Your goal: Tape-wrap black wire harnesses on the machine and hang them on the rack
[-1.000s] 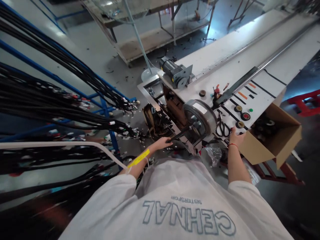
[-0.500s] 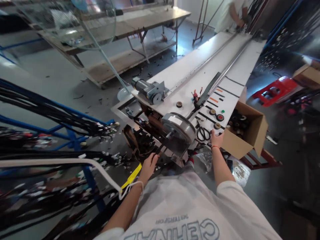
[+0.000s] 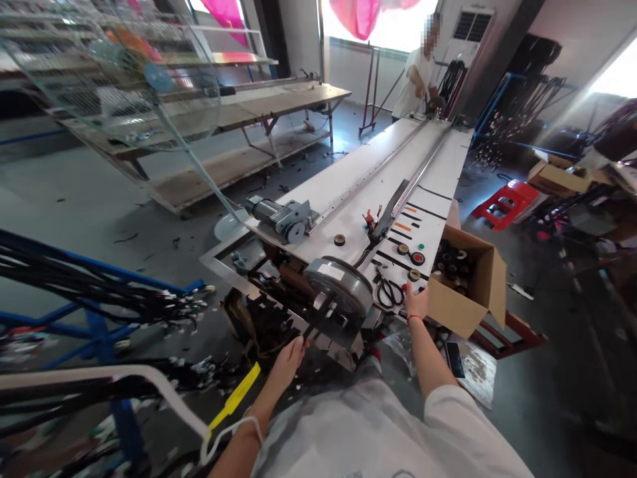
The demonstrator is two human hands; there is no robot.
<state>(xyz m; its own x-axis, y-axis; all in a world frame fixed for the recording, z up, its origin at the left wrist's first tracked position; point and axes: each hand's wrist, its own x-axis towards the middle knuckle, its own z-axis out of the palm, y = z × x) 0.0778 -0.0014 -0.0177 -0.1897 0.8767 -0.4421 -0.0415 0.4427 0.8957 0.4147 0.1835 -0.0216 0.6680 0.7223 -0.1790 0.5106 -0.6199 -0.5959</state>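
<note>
My left hand [image 3: 289,358] is closed round the near end of a dark strip [image 3: 317,324], which runs up beside the grey wheel [image 3: 339,285] at the table's near end. What the strip is, I cannot make out. My right hand [image 3: 417,304] rests at the table's near right edge, thumb and fingers apart. Just beyond its fingertips lies a tape roll [image 3: 414,274]. Black-handled scissors [image 3: 389,292] are left of that hand. More tape rolls, a red button [image 3: 417,258] and a green button [image 3: 421,246] sit farther up. Dark cables pass from the wheel towards a metal rail [image 3: 421,169].
A motor [image 3: 276,216] is mounted at the white table's [image 3: 343,192] left. An open cardboard box [image 3: 460,312] of dark rolls stands right. A fan [image 3: 159,79] and blue racks [image 3: 104,332] of cables are left. Another person [image 3: 415,76] stands at the far end.
The view has tilted up, showing more of the far room and the other person. Both hands keep their places at the strip and table edge.
</note>
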